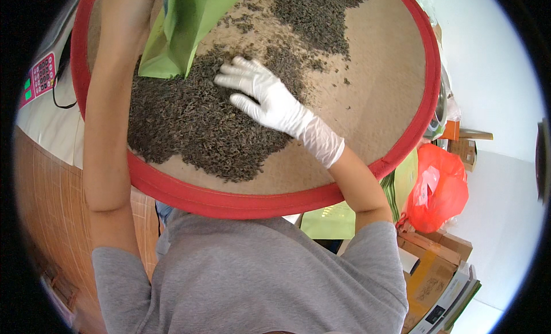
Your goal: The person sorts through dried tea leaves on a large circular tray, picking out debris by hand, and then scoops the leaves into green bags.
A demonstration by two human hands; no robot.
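Dark, shrivelled loose tea leaves (189, 124)

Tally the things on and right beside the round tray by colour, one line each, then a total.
Green: 1, the green pouch
White: 1, the white glove on the right hand
Red: 2, the tray's red rim and the red plastic bag
Dark brown: 1, the heap of loose tea leaves
Total: 5
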